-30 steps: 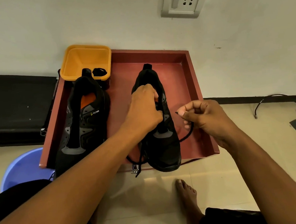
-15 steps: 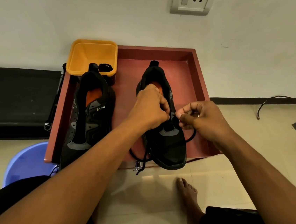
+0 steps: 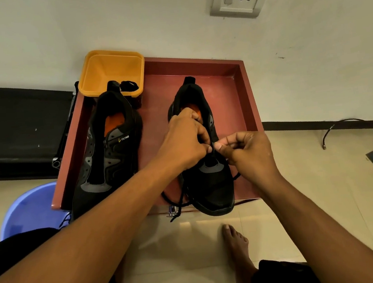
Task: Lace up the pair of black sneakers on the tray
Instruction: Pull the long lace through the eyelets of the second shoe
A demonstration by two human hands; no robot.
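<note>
Two black sneakers with orange insoles stand on a red tray [image 3: 249,102], toes toward me. The left sneaker [image 3: 108,154] carries no lace that I can see. Over the tongue of the right sneaker [image 3: 210,185], my left hand [image 3: 185,139] grips the shoe's upper edge. My right hand [image 3: 248,151] pinches a black lace [image 3: 175,202] end beside the left thumb, at an eyelet. The rest of that lace loops out on both sides of the shoe and hangs over the tray's front edge.
An orange tub [image 3: 111,68] at the tray's back left holds a coiled black lace [image 3: 129,85]. A blue basin [image 3: 27,211] sits at lower left, a black bench [image 3: 16,131] at left. My bare foot [image 3: 238,246] rests on the tiled floor below the tray. A cable [image 3: 349,124] lies at right.
My right hand has moved left from beside the shoe to the eyelets, bringing the lace end up against my left thumb. The left hand stayed on the shoe.
</note>
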